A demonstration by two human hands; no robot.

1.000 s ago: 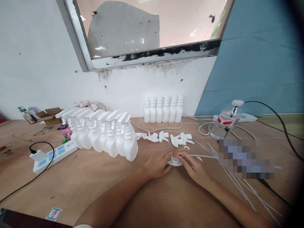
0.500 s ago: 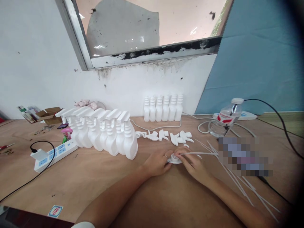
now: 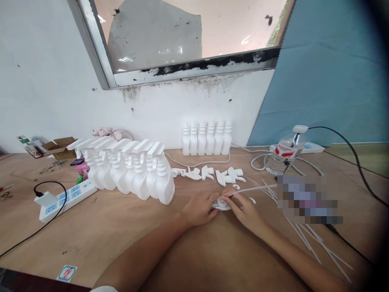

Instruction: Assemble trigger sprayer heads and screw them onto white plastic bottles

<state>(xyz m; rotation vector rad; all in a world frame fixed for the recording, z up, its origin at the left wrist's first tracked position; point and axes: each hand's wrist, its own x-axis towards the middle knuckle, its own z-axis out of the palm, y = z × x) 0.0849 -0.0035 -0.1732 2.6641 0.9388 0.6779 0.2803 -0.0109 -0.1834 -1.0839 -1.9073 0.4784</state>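
Note:
My left hand, a ring on one finger, is closed around a white trigger spray head just above the table. Pinched in the fingers of my right hand is a thin white dip tube, its near end at the spray head and its far end slanting up to the right. Whether the tube sits inside the head is hidden by my fingers. Beyond my hands lie several loose spray heads and a small white ring. More white tubes are scattered to the right.
White bottles with spray heads stand grouped at left. Several headless bottles line the wall. A water bottle stands at right beside a blurred-out object. A power strip, cables and a cardboard box occupy the left.
The tube in my right hand has tilted, its far end now higher. Both hands stay at the spray head. The whole view has shifted slightly.

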